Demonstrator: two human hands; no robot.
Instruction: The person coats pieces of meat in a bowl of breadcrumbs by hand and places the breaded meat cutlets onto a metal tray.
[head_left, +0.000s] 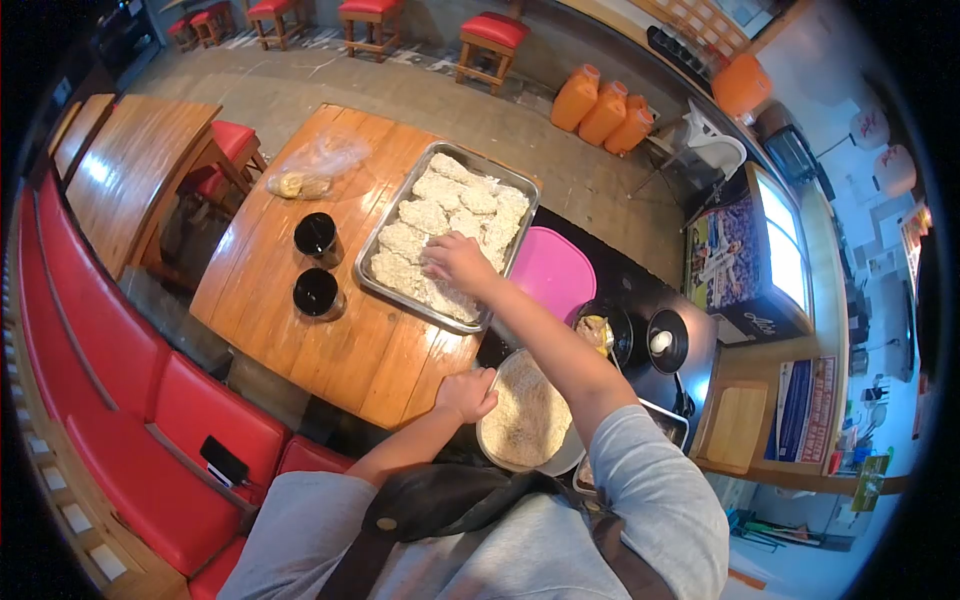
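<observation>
A metal tray [366, 262] on the wooden table holds several pieces coated in pale crumbs [422, 215]. My right hand [458, 262] reaches over the tray, its curled fingers touching the coated pieces near the middle; whether it grips one is hidden. Closer to my body, a round bowl of crumbs [525, 412] stands at the table's near right side. My left hand [467, 395] rests beside the bowl's left rim with its fingers curled; what they hold, if anything, cannot be made out.
Two dark cups [318, 292] and a clear plastic bag [325, 160] stand left of the tray. Right of it lie a pink lid [552, 272], a black bowl with food [598, 332] and a black pan with an egg [666, 340]. A phone [225, 460] lies on the red bench [210, 410].
</observation>
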